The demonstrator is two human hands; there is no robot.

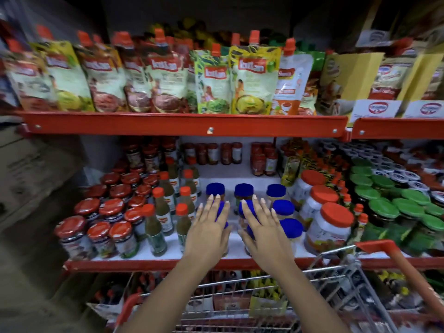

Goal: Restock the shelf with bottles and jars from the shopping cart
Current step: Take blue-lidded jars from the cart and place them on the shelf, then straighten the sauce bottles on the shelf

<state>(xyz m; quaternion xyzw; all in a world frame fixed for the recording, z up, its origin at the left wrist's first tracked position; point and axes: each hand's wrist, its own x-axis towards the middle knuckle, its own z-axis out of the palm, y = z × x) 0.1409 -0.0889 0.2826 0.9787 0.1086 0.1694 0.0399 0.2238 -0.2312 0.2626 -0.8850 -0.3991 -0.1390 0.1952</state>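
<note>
Several blue-lidded jars (283, 207) stand in three rows on the white middle shelf (165, 254). My left hand (210, 227) lies flat over the left row's front jars, fingers spread, its fingertips touching the rear jar (215, 188). Over the middle row rests my right hand (260, 228), also flat with fingers apart, hiding most of the jars beneath it. Neither hand grips anything. The wire shopping cart (336, 272) with its red handle stands below my arms against the shelf edge.
Red-lidded jars (98, 233) and green sauce bottles (153, 227) crowd the shelf's left side. Big white red-lidded jars (330, 228) and green-lidded jars (384, 209) fill the right. Spouted pouches (254, 80) line the upper red shelf (182, 123). Cartons sit inside the cart.
</note>
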